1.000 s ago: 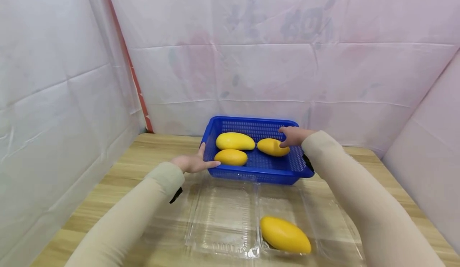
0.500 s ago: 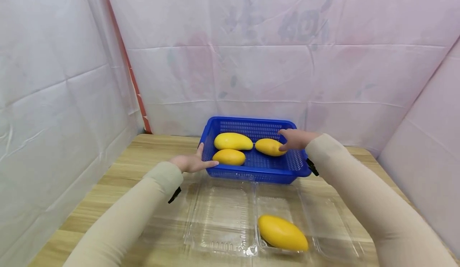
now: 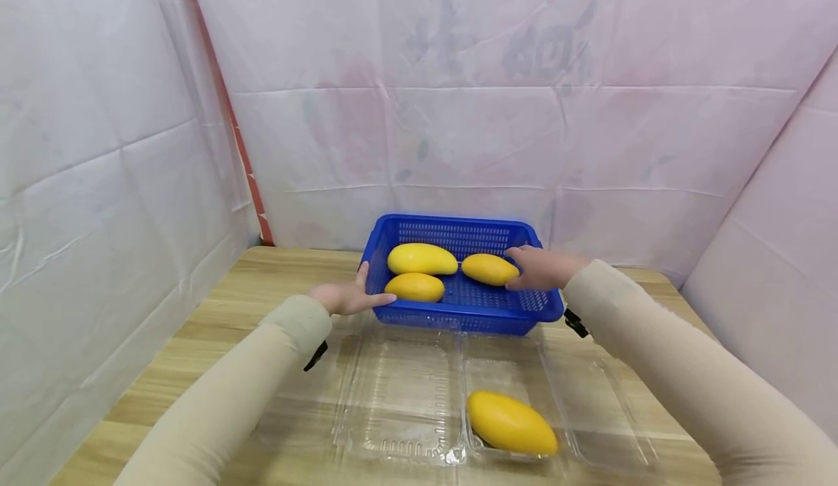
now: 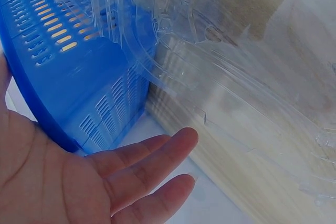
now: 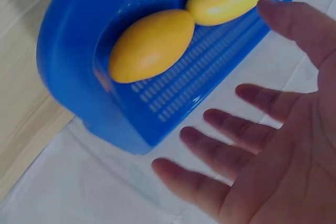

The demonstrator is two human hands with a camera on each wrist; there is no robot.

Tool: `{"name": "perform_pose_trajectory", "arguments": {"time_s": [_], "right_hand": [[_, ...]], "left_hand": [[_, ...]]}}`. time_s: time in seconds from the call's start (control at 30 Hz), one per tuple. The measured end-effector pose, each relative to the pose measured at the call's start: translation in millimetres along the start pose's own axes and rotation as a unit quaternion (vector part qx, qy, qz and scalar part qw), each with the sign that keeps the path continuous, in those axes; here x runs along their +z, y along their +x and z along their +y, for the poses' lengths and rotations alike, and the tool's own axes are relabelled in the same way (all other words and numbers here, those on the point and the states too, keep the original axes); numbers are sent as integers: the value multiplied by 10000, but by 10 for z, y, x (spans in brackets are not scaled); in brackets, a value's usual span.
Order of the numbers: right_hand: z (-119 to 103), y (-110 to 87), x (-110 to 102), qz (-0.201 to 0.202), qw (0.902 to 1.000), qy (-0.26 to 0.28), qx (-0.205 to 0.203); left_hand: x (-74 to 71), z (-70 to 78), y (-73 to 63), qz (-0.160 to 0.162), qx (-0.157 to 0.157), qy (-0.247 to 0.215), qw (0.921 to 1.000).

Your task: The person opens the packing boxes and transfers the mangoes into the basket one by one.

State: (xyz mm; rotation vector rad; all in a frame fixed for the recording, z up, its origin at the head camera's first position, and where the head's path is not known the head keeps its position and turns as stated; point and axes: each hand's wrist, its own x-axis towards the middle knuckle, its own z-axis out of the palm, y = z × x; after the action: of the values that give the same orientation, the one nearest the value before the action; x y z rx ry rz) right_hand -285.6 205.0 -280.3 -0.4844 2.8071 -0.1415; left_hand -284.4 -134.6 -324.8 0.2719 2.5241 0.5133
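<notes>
A blue perforated plastic basket stands at the back of the table with three yellow mangoes inside. Two lie at its left: one mango behind, another mango in front. The third mango lies toward the right, tip to tip with the rear one. My left hand rests at the basket's front left corner, fingers extended in the left wrist view. Over the basket's right end, my right hand reaches beside the third mango. The right wrist view shows its fingers spread, apart from the mango.
Clear plastic clamshell containers lie opened on the wooden table before the basket. A fourth mango sits in the right-hand compartment. White sheeting encloses the table at the back and both sides.
My right hand has lowered slightly, ending right beside the third mango. The left hand keeps its place at the basket corner. The head view has shifted slightly.
</notes>
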Motion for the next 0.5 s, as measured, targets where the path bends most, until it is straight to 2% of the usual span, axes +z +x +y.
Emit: {"name": "perform_pose_trajectory", "arguments": {"time_s": [0.5], "right_hand": [[-197,-263,111,48,9995,-11,302]], "left_hand": [[0,15,-5,10,7,41,10000]]}}
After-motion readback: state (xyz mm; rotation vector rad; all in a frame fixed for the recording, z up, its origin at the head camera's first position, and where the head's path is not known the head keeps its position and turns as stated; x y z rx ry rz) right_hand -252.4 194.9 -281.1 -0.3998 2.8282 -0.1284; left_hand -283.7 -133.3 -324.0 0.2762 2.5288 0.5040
